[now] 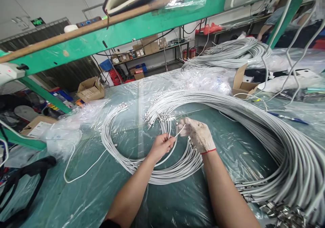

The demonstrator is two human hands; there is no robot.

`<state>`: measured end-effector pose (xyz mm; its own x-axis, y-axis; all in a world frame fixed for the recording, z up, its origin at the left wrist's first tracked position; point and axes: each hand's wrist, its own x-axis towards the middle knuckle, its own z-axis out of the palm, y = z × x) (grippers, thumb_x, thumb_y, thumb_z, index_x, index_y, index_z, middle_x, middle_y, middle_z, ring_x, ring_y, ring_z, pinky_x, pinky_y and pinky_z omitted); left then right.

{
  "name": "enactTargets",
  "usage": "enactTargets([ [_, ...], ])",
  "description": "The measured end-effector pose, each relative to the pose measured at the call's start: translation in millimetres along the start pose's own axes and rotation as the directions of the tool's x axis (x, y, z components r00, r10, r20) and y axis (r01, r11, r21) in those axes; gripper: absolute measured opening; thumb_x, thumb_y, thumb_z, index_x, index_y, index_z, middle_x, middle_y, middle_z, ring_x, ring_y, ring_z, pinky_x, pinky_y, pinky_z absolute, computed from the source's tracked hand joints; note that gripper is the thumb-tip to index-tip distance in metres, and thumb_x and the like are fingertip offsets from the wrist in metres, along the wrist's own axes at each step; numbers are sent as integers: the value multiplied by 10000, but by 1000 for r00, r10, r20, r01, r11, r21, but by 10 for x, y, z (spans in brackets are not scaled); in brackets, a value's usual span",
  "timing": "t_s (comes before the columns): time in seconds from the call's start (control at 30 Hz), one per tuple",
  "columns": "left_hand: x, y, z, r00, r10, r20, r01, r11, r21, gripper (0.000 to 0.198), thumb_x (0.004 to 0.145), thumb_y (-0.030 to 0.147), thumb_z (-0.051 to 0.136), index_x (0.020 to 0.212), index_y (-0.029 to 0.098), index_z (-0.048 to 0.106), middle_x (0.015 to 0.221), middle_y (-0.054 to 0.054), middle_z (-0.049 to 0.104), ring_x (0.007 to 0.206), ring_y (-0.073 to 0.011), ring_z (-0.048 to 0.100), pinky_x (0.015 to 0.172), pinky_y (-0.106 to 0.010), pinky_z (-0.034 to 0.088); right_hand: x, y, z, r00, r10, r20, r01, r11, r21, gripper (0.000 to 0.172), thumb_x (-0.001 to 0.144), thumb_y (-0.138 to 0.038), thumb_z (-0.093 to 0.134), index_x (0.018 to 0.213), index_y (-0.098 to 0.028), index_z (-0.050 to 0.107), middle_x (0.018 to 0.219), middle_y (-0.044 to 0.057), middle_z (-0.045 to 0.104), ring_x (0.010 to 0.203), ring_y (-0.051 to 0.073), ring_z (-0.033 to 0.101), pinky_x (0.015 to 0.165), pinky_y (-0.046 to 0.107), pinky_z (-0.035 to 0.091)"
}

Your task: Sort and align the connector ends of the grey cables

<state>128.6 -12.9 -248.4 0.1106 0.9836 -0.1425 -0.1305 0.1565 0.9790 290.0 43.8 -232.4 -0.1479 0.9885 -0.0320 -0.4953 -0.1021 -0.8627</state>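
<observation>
My bare left hand (161, 146) pinches a thin white cable (179, 132) between thumb and fingers. My right hand (196, 133), in a cream work glove with a red cuff edge, is closed on the same cable a little to the right. Beneath both hands curves a bundle of white cables (167, 178) with metal connectors at its ends. Behind and to the right arcs a thicker bundle of white cables (243, 116), its metal ends in a cluster left of the glove and at the lower right.
A green shelf frame (142, 26) crosses above the plastic-covered table (76, 201). More coiled cables (228, 53) lie at the back. A cardboard box (245, 82) and a blue pen (289, 118) are on the right. A black strap-like object (27, 177) sits at left. Someone's arm (264, 31) shows far right.
</observation>
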Motion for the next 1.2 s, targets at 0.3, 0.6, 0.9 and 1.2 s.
enactTargets([
  [0.3, -14, 16, -90, 1000, -29, 7, 29, 999, -24, 468, 667, 538, 785, 780, 138, 570, 578, 41, 523, 404, -5, 282, 413, -186, 133, 50, -31, -27, 988, -85, -130, 85, 996, -7, 471, 642, -545, 817, 871, -144, 724, 754, 83, 735, 587, 180, 654, 531, 281, 533],
  [0.6, -10, 8, -140, 998, 20, -52, -25, 995, -96, 490, 660, 554, 790, 766, 164, 514, 552, 75, 446, 411, -10, 259, 409, -180, 131, -65, 192, 255, 981, 70, 179, -20, 963, -270, 385, 617, -489, 831, 703, -138, 700, 528, 6, 606, 395, 82, 461, 366, 201, 364],
  [0.9, -10, -36, -108, 999, 37, -36, -39, 999, -38, 502, 694, 601, 745, 837, 150, 577, 529, 82, 407, 417, -28, 260, 407, -191, 167, -80, 148, 278, 1000, -19, 0, 19, 986, -167, 404, 592, -499, 837, 642, -133, 675, 490, 13, 589, 367, 82, 442, 351, 211, 355],
  [1.2, -37, -73, -61, 999, 34, -23, -33, 999, 24, 484, 709, 601, 728, 801, 153, 569, 523, 76, 410, 431, -36, 280, 420, -194, 183, 18, 91, 109, 995, -36, -88, 26, 992, -122, 424, 583, -475, 840, 763, -110, 720, 507, 25, 608, 372, 87, 452, 341, 210, 366],
])
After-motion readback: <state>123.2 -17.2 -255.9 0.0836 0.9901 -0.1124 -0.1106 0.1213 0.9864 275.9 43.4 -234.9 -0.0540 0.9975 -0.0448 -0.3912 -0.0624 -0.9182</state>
